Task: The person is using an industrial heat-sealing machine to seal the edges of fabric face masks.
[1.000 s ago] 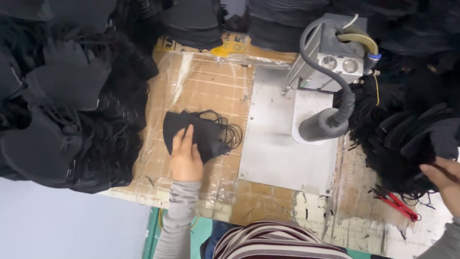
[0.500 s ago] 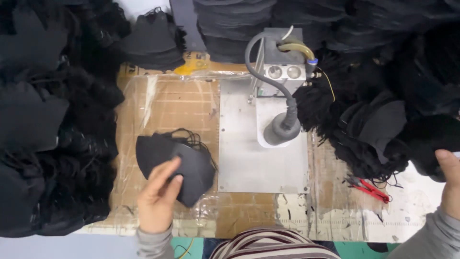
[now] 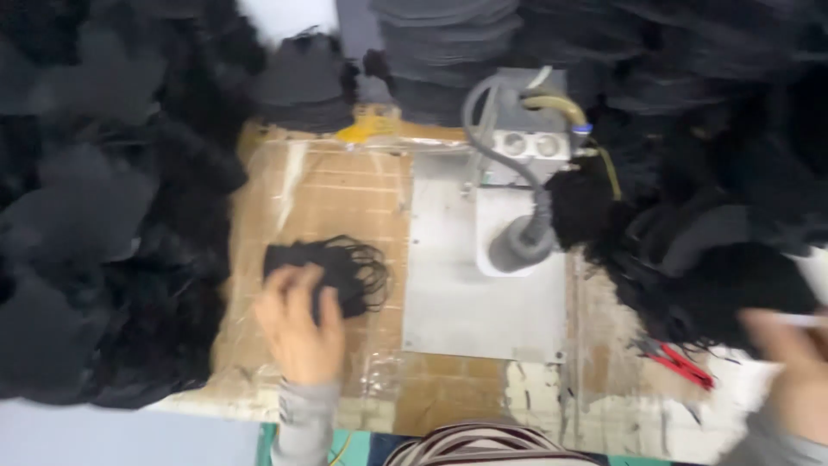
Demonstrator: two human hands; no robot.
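We rest our left hand [image 3: 297,332] flat, fingers spread, on a small stack of black masks [image 3: 332,272] with looped ear cords, lying on the taped cardboard near the bench's [image 3: 328,198] front-left part; it presses rather than grips; beside it to the right lies the grey metal plate [image 3: 457,302] with the hose-fed press head [image 3: 517,246]; our right hand [image 3: 798,380] sits blurred at the front-right corner, near the black heap [image 3: 724,285], and we cannot tell how open it is; red snips [image 3: 681,362] lie close by.
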